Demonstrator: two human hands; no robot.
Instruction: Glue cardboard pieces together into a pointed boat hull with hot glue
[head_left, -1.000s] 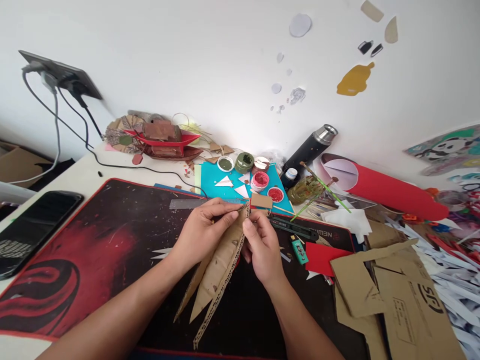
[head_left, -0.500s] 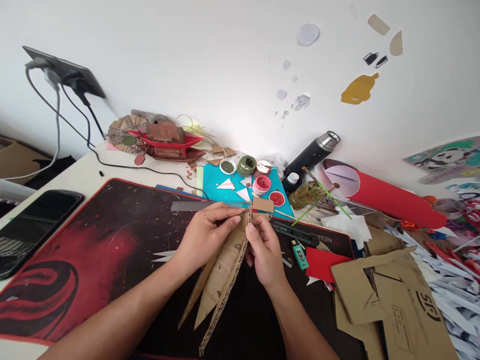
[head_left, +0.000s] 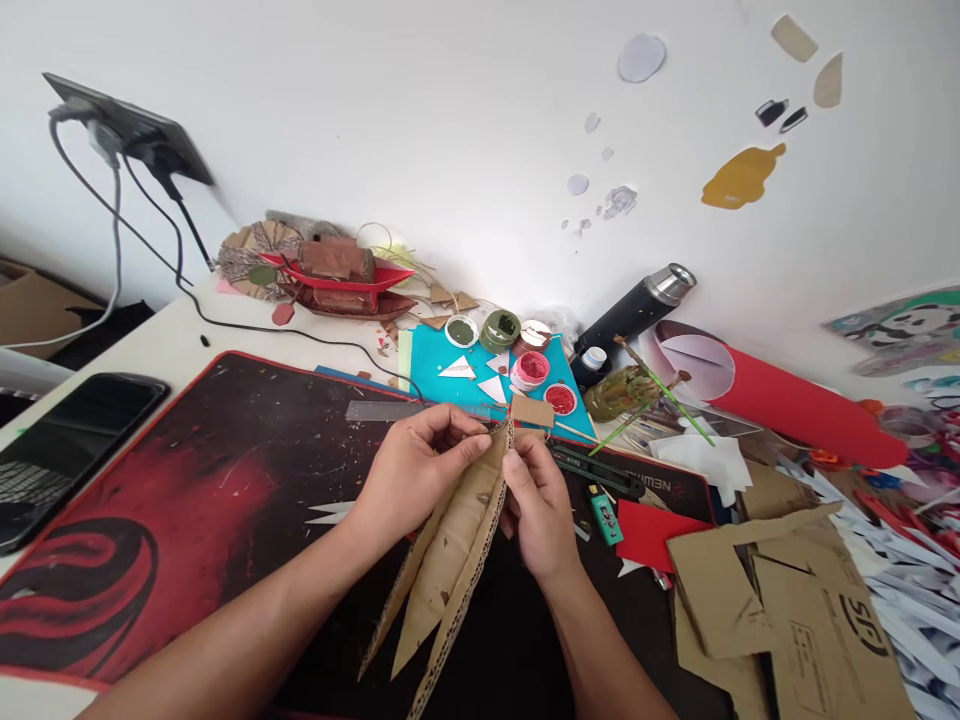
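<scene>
Plainly, our left hand (head_left: 416,475) has its grip drawn together, thumb against fingers, at the far tip of a long folded cardboard piece (head_left: 453,540). Our right hand (head_left: 541,510) pinches its right wall (head_left: 469,570) just nearer us, thumb inside and fingers behind. The piece's 2 side walls meet at that far tip and spread apart toward us, with a pointed middle strip (head_left: 426,605) between them. We hold it over the dark mat (head_left: 247,430); we cannot tell whether its near end touches. Beyond our left hand lies a clear ruler (head_left: 375,411); farther off, a blue sheet (head_left: 429,388) carries paint pots (head_left: 499,336). To the right we see a box cutter (head_left: 600,473), a teal lighter (head_left: 604,516), red paper (head_left: 654,535) and cardboard scraps (head_left: 724,610). A model boat (head_left: 337,270) sits far left on the counter (head_left: 172,345), with a phone (head_left: 75,450) nearer.
</scene>
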